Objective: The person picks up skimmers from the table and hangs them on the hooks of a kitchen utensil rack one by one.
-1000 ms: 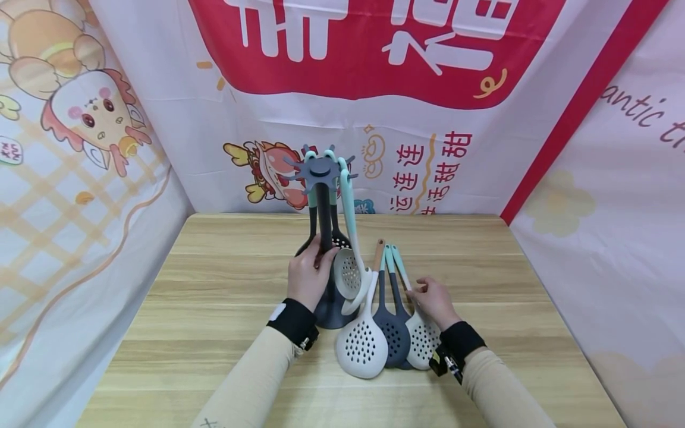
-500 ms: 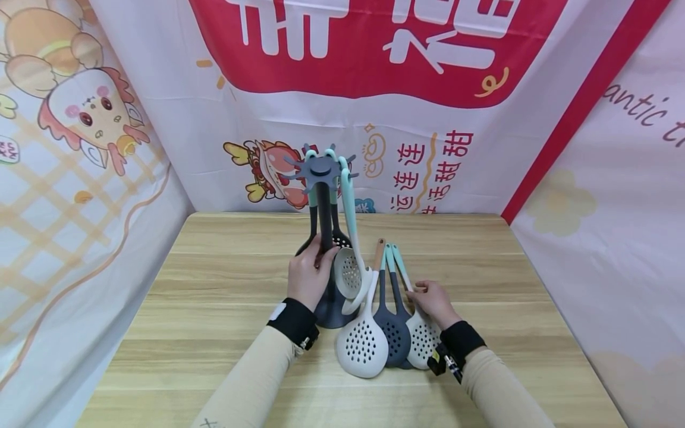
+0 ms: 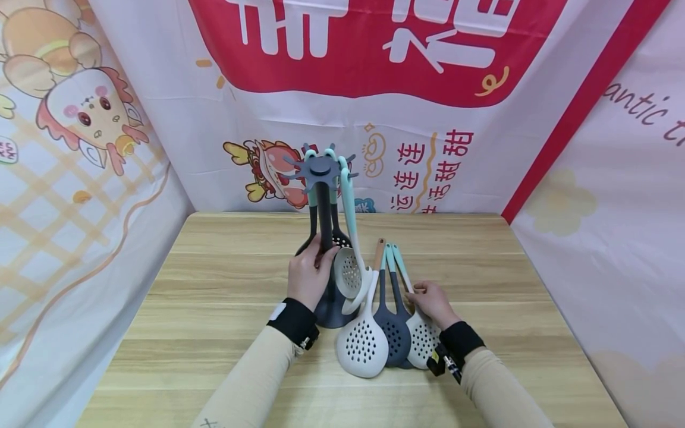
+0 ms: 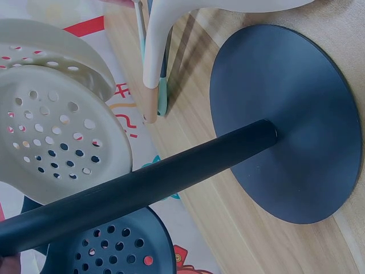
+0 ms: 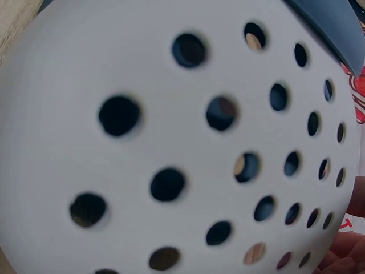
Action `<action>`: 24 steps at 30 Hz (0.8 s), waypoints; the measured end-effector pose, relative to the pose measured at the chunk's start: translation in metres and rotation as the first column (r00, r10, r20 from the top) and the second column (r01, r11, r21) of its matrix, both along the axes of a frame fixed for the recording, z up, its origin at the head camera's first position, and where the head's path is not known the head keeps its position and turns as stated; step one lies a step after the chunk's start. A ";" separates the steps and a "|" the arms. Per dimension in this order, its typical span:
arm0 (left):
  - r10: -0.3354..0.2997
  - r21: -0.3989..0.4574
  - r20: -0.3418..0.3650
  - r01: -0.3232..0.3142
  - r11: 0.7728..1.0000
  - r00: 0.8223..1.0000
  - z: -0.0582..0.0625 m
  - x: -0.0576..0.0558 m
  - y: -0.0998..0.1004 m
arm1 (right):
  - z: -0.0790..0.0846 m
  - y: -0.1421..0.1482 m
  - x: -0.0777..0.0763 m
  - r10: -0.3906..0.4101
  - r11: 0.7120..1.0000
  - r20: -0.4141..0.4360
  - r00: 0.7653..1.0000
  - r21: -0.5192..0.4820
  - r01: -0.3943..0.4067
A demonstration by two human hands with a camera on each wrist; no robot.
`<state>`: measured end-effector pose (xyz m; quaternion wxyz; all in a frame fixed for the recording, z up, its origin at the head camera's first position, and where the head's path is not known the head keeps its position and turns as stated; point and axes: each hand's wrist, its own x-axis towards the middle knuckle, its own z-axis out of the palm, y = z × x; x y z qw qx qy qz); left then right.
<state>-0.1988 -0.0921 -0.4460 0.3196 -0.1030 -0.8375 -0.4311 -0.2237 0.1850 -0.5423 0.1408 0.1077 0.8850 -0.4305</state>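
My left hand (image 3: 308, 274) grips the dark post of a utensil stand (image 4: 285, 171), whose round base rests on the table. From its hooked top hang a cream skimmer (image 4: 57, 125) and dark utensils, one a slotted dark skimmer (image 4: 122, 245). To the right, my right hand (image 3: 434, 304) pinches the handle of a white skimmer (image 3: 423, 342) with a teal end. That skimmer's perforated head (image 5: 63, 148) fills most of the right wrist view. Beside it lie a dark skimmer (image 3: 392, 333) and a larger white skimmer (image 3: 363, 348) with a tan handle end.
Everything stands on a light wooden table (image 3: 214, 273). Printed cloth (image 3: 321, 113) hangs behind its far edge, and more cloth lines both sides. Part of another dark utensil (image 3: 407, 364) shows beneath the laid-out skimmers.
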 end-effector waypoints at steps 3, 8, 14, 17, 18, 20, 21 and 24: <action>0.002 -0.001 0.001 -0.002 1.000 1.000 0.000 0.000 0.000 | 0.000 -0.001 0.000 -0.002 1.000 0.005 1.000 0.005 0.002; 0.007 -0.003 0.005 -0.007 1.000 1.000 0.000 0.000 0.000 | 0.002 -0.003 0.000 -0.005 1.000 0.026 1.000 0.006 0.005; 0.007 0.000 0.003 -0.007 1.000 1.000 0.000 0.000 0.000 | 0.002 -0.003 0.001 -0.004 1.000 0.031 0.999 -0.001 0.004; 0.008 -0.003 0.006 -0.008 1.000 1.000 0.000 0.000 0.000 | 0.003 -0.003 0.002 -0.006 1.000 0.033 0.999 -0.013 0.006; 0.009 -0.004 0.006 -0.009 1.000 1.000 0.000 0.000 0.000 | 0.002 -0.004 0.003 -0.008 1.000 0.034 0.999 -0.019 0.009; 0.011 -0.009 0.005 -0.011 1.000 1.000 0.000 0.000 0.000 | 0.002 -0.004 0.003 -0.010 0.999 0.034 0.999 -0.031 0.011; 0.012 -0.011 0.004 -0.012 1.000 1.000 0.000 0.000 0.000 | 0.002 -0.004 0.003 -0.010 0.999 0.033 0.999 -0.037 0.011; 0.012 -0.012 -0.002 -0.012 1.000 1.000 0.000 0.000 0.000 | 0.001 -0.004 0.003 -0.017 0.999 0.032 0.999 -0.046 0.019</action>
